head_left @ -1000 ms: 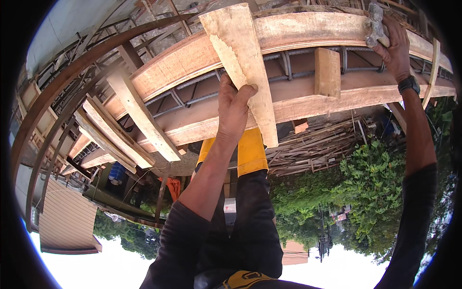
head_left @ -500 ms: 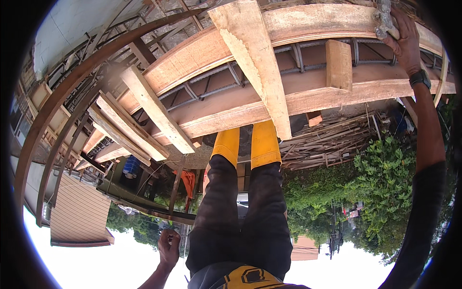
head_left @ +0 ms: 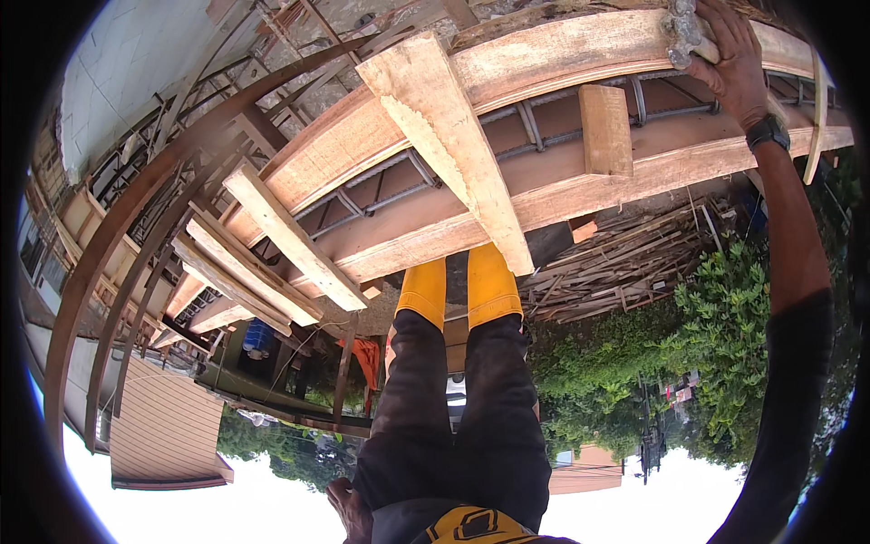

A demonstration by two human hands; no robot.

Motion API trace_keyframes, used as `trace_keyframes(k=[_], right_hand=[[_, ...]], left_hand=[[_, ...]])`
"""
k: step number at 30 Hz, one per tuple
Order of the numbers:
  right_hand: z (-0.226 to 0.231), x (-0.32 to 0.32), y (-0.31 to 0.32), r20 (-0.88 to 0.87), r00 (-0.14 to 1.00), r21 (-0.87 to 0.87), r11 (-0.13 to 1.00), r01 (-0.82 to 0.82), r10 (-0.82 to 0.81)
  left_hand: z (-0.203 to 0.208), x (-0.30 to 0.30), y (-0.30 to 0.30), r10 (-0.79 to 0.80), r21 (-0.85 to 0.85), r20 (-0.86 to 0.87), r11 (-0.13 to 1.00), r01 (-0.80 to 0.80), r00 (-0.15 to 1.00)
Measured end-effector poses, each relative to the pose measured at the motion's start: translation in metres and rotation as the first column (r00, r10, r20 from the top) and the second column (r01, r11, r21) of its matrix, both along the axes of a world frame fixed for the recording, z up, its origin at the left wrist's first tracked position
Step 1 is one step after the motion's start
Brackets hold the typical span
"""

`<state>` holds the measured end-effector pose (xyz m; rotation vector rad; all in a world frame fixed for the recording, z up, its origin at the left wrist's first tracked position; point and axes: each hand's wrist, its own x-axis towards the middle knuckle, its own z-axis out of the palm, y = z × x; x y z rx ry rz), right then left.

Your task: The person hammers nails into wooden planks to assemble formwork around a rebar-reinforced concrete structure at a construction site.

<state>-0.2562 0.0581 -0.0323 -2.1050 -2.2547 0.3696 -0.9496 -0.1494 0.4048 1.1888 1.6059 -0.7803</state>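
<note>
At the upper right, my right hand (head_left: pixel 729 59) is closed around a hammer (head_left: pixel 681 34) with a grey, crusted head. It rests against the far board (head_left: pixel 562 45) of a long wooden form. Beside my hip, my left hand (head_left: pixel 352 510) hangs low at the bottom edge, its fingers partly hidden against my dark clothing. A wide plank (head_left: pixel 453 145) lies across both boards of the form, and a short wood block (head_left: pixel 607 131) bridges the gap to its right. Steel reinforcing bars (head_left: pixel 530 125) run inside the form, between the far board and the near board (head_left: pixel 580 204).
More wood strips (head_left: pixel 294 236) cross the form at left, near curved brown metal bars (head_left: pixel 109 208). My yellow boots (head_left: pixel 494 286) stand below the near board. A scrap wood pile (head_left: pixel 616 272) and green bushes (head_left: pixel 716 344) lie to the right.
My left hand has dropped from a raised, curled position to beside my hip. The view has shifted, so the form and my right hand with the hammer appear slightly farther left.
</note>
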Motion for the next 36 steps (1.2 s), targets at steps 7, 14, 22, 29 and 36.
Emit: trace_keyframes(k=[7,14,22,29,36], right_hand=[[0.008,-0.007,0.005,0.006,1.000,-0.017,1.000,-0.003,0.003],[0.008,-0.008,0.002,0.005,1.000,-0.028,1.000,0.010,-0.010],[-0.006,0.009,-0.007,0.025,1.000,0.048,0.999,0.006,-0.007],[0.019,-0.013,0.012,-0.058,0.998,-0.029,0.999,-0.036,0.034],[0.005,-0.005,0.003,0.000,0.999,0.047,0.998,-0.051,0.051]], left_hand=[[-0.021,-0.006,-0.004,-0.016,0.079,-0.005,0.997,0.017,1.000],[-0.018,-0.011,-0.009,-0.027,0.105,-0.021,0.994,0.029,0.999],[-0.009,-0.018,-0.013,-0.048,0.121,-0.045,0.991,0.054,0.998],[-0.008,-0.023,-0.017,-0.053,0.137,-0.072,0.989,0.063,0.996],[0.014,-0.032,-0.021,-0.067,0.158,-0.083,0.984,0.080,0.994]])
